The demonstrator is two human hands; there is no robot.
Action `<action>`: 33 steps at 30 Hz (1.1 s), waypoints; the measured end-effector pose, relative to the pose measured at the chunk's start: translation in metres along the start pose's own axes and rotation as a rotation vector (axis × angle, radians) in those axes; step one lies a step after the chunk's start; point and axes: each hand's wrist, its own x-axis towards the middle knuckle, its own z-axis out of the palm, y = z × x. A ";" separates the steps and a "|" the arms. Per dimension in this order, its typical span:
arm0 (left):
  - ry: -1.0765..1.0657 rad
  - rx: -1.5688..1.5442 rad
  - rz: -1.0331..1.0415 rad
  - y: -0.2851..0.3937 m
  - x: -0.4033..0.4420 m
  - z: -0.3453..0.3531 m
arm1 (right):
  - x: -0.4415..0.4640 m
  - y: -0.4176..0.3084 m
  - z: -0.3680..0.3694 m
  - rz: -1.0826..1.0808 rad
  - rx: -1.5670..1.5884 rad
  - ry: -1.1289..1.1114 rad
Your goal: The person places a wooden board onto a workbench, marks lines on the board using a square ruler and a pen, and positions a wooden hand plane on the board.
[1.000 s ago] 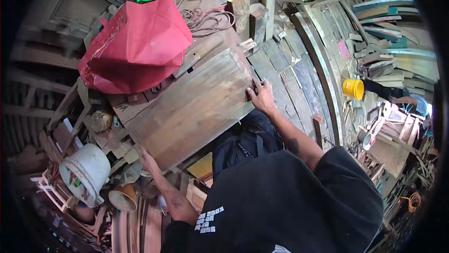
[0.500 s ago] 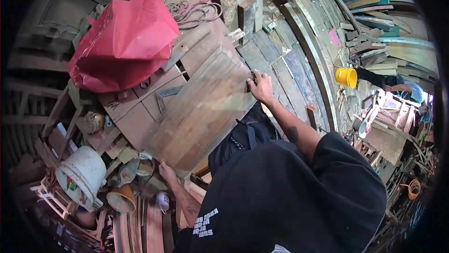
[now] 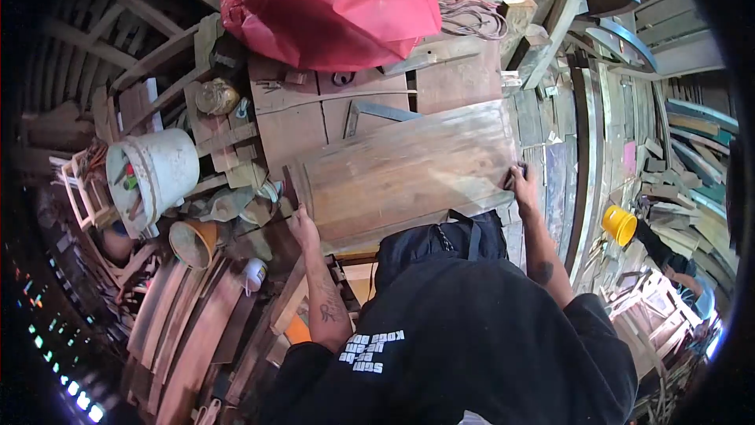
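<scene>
A wide wooden board (image 3: 401, 165) lies crosswise in front of my body, over the work surface. My left hand (image 3: 303, 230) is closed on its left end near the lower corner; the fingertips are partly hidden. At the opposite end, my right hand (image 3: 523, 186) grips the right edge, thumb on the near side. A metal square (image 3: 381, 112) rests just beyond the board's far edge. Between the board and my shirt sits a black bag (image 3: 440, 246).
A large red bag (image 3: 338, 12) covers the far side, with rope (image 3: 476, 16) beside it. To the left stand a white bucket (image 3: 161, 169) and an orange bucket (image 3: 194, 242). Near a yellow bucket (image 3: 619, 225) at right, another person (image 3: 684, 279) is partly visible.
The view has turned, and the board now runs nearly level instead of slanting steeply. Both hands are still at its two ends. The green basin at the top has left the view.
</scene>
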 end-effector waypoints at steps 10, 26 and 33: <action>-0.249 0.120 -0.079 0.037 0.003 0.007 | 0.011 0.026 -0.023 0.012 -0.137 0.086; -0.292 0.610 0.573 0.227 0.029 0.142 | 0.015 0.027 -0.031 -0.014 -0.364 -0.048; -0.303 0.479 0.657 0.216 0.053 0.173 | 0.006 0.037 -0.020 -0.041 -0.351 0.047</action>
